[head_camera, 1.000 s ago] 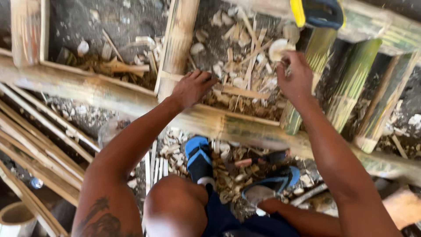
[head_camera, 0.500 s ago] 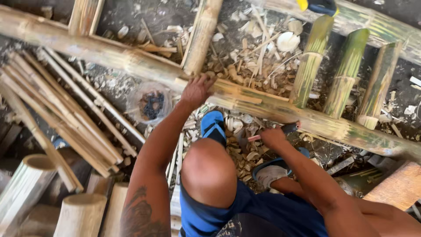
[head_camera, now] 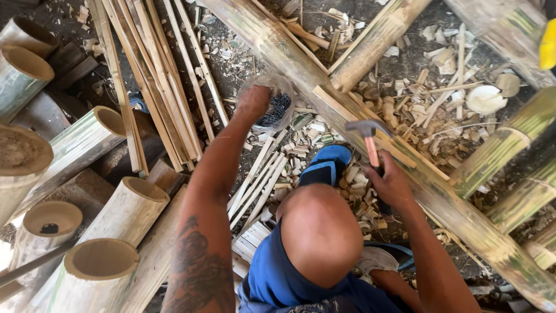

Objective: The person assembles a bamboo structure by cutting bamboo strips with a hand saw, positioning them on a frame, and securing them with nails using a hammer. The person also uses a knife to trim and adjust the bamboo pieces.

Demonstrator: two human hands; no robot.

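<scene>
Apparently left hand [head_camera: 253,103] enters tub [head_camera: 277,103], chips [head_camera: 301,152] around

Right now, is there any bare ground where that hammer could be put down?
Hardly any. One dark patch lies between the thin bamboo strips and the long pole, by the bowl. Chips litter the rest; cut tubes crowd the left.

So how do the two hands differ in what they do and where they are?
The right hand grips a hammer by its handle, over the long bamboo pole. The left hand holds no tool; it reaches into a small clear container of dark bits, maybe nails. The left arm is stretched far forward; the right hand stays close to the knee. Both hands are bare.
</scene>
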